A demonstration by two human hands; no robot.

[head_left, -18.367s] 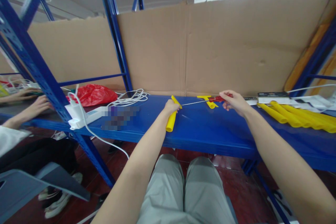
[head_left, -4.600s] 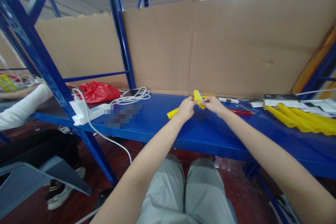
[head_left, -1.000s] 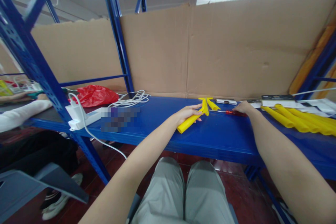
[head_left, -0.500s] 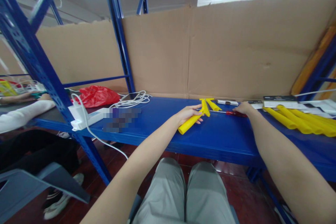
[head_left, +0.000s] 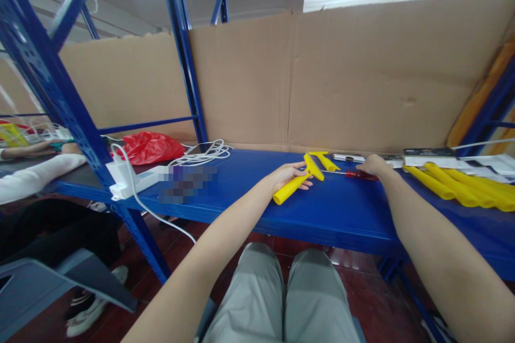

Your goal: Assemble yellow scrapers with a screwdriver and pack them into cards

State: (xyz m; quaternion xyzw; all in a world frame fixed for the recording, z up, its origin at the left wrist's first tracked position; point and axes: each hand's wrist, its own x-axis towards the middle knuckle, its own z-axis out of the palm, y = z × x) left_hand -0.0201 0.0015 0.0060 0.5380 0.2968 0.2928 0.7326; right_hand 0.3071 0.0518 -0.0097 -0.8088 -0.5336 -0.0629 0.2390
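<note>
In my left hand (head_left: 288, 173) is a yellow T-shaped scraper handle (head_left: 288, 189), its fingers wrapped round the grip. The wide head points up and to the right, and the hollow round end faces me. My right hand (head_left: 374, 165) is closed at the red handle of a screwdriver (head_left: 352, 174), whose thin metal shaft points left along the blue table; the fingertips are partly hidden. Just behind the held piece lies a second yellow T-shaped scraper handle (head_left: 328, 162). A small white and dark packet (head_left: 348, 157) rests behind the screwdriver.
Several yellow handles (head_left: 462, 187) lie in a row on the blue table (head_left: 317, 220) at right, beside papers and a box (head_left: 430, 156). A white power strip (head_left: 140, 179), coiled cable (head_left: 209, 153) and red plastic bag (head_left: 152, 147) are at left. Another person's sleeve (head_left: 44, 174) shows far left.
The scraper handle in my left hand has turned, so its head now shows broader and tilts to the right. My right hand stays at the screwdriver.
</note>
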